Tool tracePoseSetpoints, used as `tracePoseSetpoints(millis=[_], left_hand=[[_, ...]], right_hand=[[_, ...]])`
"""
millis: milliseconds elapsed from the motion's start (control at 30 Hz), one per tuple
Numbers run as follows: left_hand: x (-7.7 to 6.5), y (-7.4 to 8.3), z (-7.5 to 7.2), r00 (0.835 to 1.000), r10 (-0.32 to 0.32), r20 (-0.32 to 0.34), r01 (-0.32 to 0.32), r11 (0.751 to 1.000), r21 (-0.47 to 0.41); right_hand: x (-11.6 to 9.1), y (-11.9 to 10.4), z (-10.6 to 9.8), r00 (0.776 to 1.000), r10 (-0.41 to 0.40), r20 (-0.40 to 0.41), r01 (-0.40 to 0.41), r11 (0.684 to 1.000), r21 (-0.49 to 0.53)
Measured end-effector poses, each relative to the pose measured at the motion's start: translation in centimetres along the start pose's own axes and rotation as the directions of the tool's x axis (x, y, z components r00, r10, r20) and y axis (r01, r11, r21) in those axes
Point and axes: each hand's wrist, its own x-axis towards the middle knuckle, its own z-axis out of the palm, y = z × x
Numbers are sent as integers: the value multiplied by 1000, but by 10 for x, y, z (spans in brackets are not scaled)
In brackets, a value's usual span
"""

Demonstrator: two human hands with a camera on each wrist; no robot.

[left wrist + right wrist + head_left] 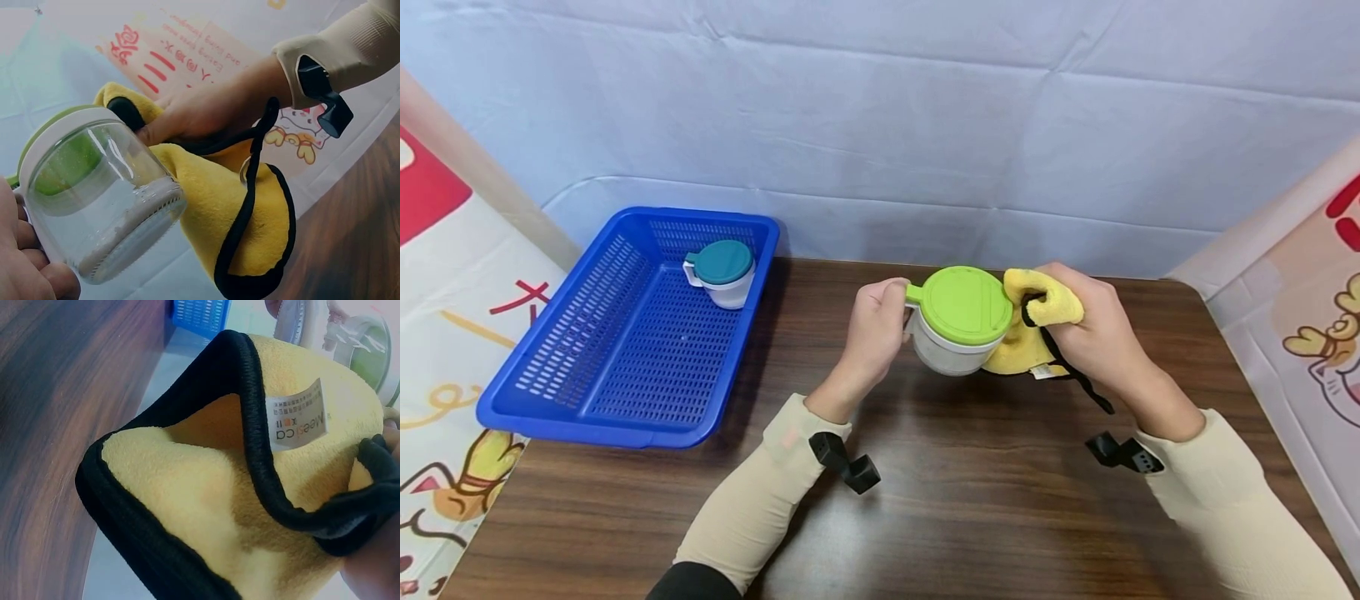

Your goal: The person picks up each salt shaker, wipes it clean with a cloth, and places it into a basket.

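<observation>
A clear jar with a green lid and a handle (pixel 964 312) is held above the table, slightly tilted in the head view. My left hand (pixel 877 329) grips its handle, fingers curled round it in the left wrist view. On the jar's other side, my right hand (pixel 1093 329) grips a bunched yellow cloth with black edging (pixel 240 215). The cloth lies against the side of the jar, and its loose part hangs below the hand. In the right wrist view the cloth (pixel 187 487) with a white label hides much of the jar.
A blue plastic basket (pixel 647 439) stands on the left of the brown wooden table (pixel 970 500). Inside, at its far right corner, sits a similar jar with a teal lid (pixel 724 268). A pale cloth backdrop (pixel 880 133) rises behind the table; printed sheets flank it.
</observation>
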Motion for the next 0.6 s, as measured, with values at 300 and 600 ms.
tracePoseSetpoints(millis=[300, 600], left_hand=[[0, 2, 2, 1000, -27, -4, 27, 1000, 5], [0, 0, 4, 1000, -28, -6, 28, 1000, -9]], right_hand=[[4, 0, 1, 1000, -5, -7, 5, 1000, 1], [8, 1, 0, 1000, 21, 6, -21, 999, -24]])
